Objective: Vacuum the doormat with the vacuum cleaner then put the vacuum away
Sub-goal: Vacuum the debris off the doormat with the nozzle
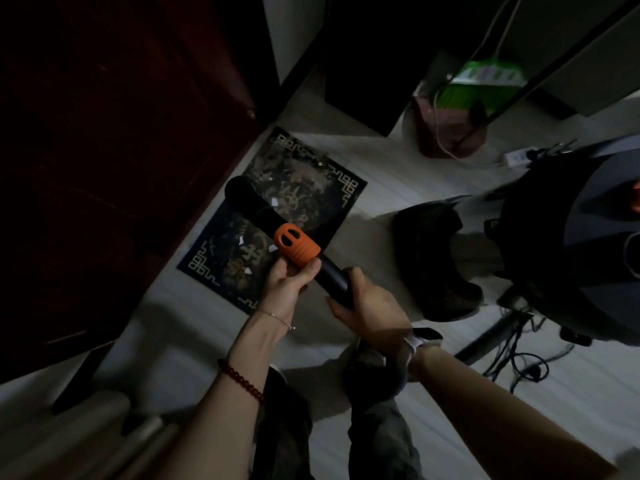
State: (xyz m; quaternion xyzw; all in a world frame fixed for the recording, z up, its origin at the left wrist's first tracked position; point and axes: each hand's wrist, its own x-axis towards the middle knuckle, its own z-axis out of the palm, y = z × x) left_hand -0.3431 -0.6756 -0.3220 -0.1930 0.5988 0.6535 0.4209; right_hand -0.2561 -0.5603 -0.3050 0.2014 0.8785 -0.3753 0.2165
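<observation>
A dark doormat (pixel 311 188) with a gold border pattern lies on the pale floor by the door, with small white scraps on it. Above it I hold the vacuum's black wand (pixel 256 209), which has an orange ribbed collar (pixel 298 245). My left hand (pixel 287 284) grips the wand just below the orange collar. My right hand (pixel 367 301) is closed around the wand's lower black end, where a grey hose (pixel 391 368) leads down. The wand's open tip points toward the mat's far left side. The dark round vacuum body (pixel 571 244) sits at the right.
A dark red door (pixel 121 150) fills the left. A green broom and dustpan (pixel 485 77) lean at the back, above a reddish bin (pixel 446 133). A power strip (pixel 516 155), loose cables (pixel 519 358) and a black bag (pixel 433 247) lie on the floor at right.
</observation>
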